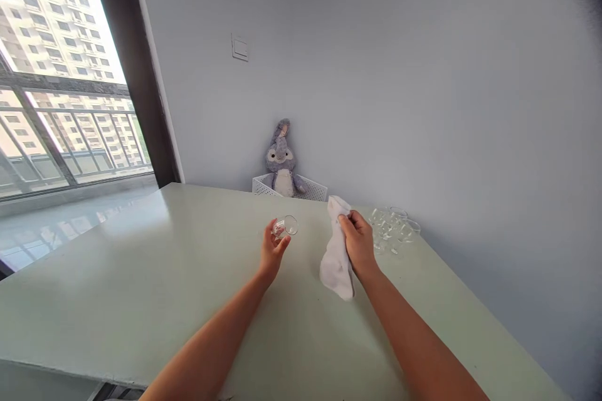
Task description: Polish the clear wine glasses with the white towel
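A small clear drinking glass [291, 225] is held in my left hand [273, 249], tilted on its side with its round mouth facing right. My fingers and thumb wrap round its base end, above the table. Pinched between the thumb and fingers of my right hand [359, 239] is a white cloth [336, 263], which hangs down over the tabletop. The cloth and the glass are apart. Just beyond my right hand stands a cluster of clear glasses [392, 232], several of them close together, partly hidden by the hand.
The pale green table [164, 288] reaches to the grey wall [423, 106]. At its far edge a grey plush rabbit [283, 178] sits in a white perforated basket [315, 189]. On the left is a large window [70, 106] with a railing outside.
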The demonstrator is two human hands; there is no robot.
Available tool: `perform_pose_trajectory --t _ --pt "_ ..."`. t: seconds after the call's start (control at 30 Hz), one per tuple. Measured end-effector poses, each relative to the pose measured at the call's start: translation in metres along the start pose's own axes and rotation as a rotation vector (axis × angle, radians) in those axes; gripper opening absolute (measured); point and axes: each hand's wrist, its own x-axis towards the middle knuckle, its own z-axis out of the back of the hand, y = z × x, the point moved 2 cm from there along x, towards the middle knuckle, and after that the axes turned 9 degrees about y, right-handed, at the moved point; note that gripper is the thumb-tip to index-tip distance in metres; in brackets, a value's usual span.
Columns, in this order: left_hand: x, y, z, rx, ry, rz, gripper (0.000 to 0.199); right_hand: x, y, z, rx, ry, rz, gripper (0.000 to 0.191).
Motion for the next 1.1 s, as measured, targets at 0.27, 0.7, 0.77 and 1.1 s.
perform_pose_trajectory --t 0.27,0.7,0.77,1.1 --pt "-0.002 0.003 0.001 0.162 -0.001 -0.034 0.051 -0.019 -0.028 -0.063 -0.076 0.664 -0.006 0.038" --pt "-0.013 0.002 -0.014 0.290 0.298 -0.023 0.068 -0.013 -0.073 -0.032 0.106 0.514 -0.328 0.033" --pt "-0.013 0.006 -0.013 0.304 0.273 0.025 0.068 -0.010 -0.068 -0.031 0.222 0.524 -0.362 0.038" --pt "-0.008 -0.013 -0.012 -0.060 0.588 0.218 0.054 -0.015 -0.039 -0.021 -0.386 0.834 0.036 0.018"
